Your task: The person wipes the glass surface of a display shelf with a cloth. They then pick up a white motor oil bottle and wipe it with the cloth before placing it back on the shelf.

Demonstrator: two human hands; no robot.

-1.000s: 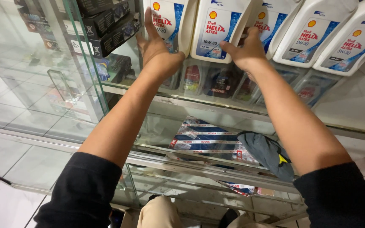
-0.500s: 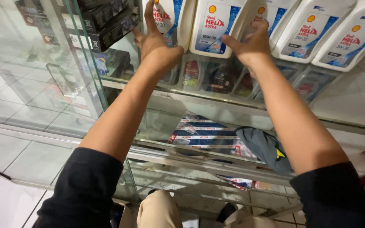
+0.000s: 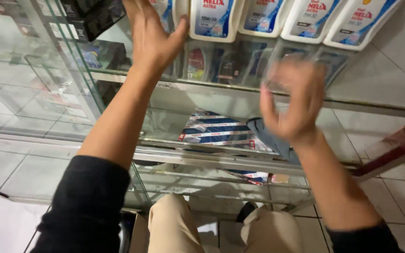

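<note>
Bottles (image 3: 214,18) stand in a row on the top glass shelf (image 3: 240,91) – boxes (image 3: 90,16) to their left, a flat packet (image 3: 221,131) on the shelf below – floor tiles (image 3: 5,173) further left

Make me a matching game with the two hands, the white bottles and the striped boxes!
Things:
1. left hand
2. right hand
3. white bottles
4. striped boxes

Places or states:
A. lying on a lower glass shelf
B. lined up on the top shelf
C. blurred, open, touching nothing
D. up at the leftmost bottles

Pairs: 1-D, 2-C, 3-B, 4-A
</note>
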